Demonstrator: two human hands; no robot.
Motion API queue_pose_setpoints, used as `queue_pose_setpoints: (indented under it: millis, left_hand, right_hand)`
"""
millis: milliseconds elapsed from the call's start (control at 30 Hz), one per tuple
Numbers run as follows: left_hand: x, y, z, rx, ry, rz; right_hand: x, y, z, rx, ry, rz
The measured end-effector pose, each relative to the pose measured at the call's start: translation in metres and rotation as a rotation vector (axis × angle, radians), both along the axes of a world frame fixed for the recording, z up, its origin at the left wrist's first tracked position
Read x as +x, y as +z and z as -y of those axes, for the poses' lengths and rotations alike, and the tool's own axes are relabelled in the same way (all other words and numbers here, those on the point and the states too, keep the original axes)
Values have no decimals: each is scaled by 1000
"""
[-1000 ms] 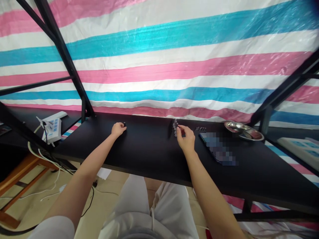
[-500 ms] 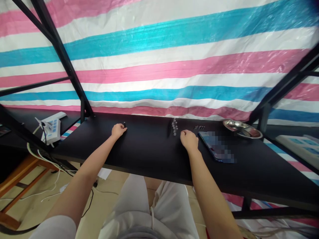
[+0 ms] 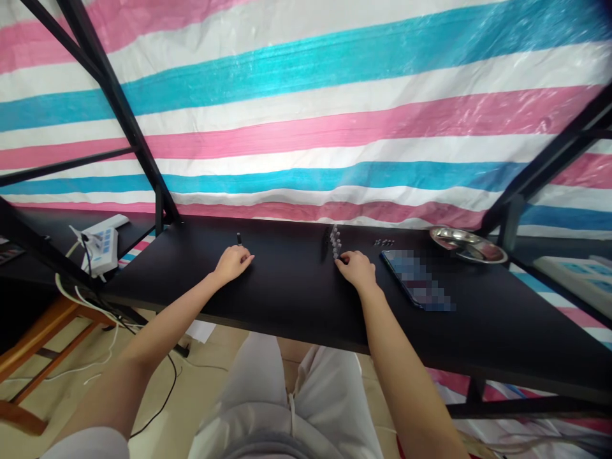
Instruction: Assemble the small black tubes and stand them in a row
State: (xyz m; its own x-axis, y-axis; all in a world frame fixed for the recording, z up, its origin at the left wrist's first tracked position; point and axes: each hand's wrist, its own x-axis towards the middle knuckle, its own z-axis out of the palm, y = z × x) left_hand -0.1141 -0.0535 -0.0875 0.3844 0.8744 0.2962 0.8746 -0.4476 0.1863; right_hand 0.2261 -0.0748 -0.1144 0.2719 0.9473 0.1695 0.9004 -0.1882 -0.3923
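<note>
My left hand [image 3: 233,262] rests low over the black table [image 3: 287,280], its fingers loosely bent and the thumb apart. Just beyond its fingers stands a small dark cylinder [image 3: 240,238], out of its hold. My right hand [image 3: 357,269] pinches at the near end of a row of small shiny grey pieces [image 3: 335,239]. The piece at its fingertips is mostly hidden, and its kind is too small to tell. Left of that row lies a line of dark small pieces [image 3: 326,241], hard to make out against the black top.
A phone [image 3: 411,280] lies right of my right hand. Behind it are several tiny metal pieces [image 3: 384,242] and a shiny steel dish [image 3: 468,247]. Black frame posts [image 3: 119,115] flank the table; a power strip [image 3: 102,252] with cables sits at left. Striped sheeting [image 3: 306,134] hangs behind.
My left hand has let go of the dark cylinder and drawn back slightly toward me. My right hand has moved left to the near end of the grey row.
</note>
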Motion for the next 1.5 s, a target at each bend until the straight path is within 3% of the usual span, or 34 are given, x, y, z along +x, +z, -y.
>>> queue_pose_setpoints:
  millis: [133,267,467,667,833,1033,1267,1500]
  left_hand:
    - [36,6,12,50,-237,5]
    - [82,7,17,77,-353,17]
    - [146,-7,8,71,-348,-40]
    - [175,-19,-10,89,-300,-79]
    - [173,-15,-19,141,-332,-10]
    - [143,-16,-20,123,-356,218]
    - [103,-19,-17,125,-161,494]
    - [92,-13,-11,119,-26,605]
  right_hand:
    - [0,-2,-1,15,-1,-4]
    - [-1,-4,-2,46,3,4]
    - [-1,-5,-2,47,8,2]
    - [1,-6,-3,65,20,4]
    - [1,-8,-5,92,22,24]
    - [0,-9,-5,106,30,32]
    - [-5,-8,-6,98,25,29]
    - [-5,-8,-9,136,36,3]
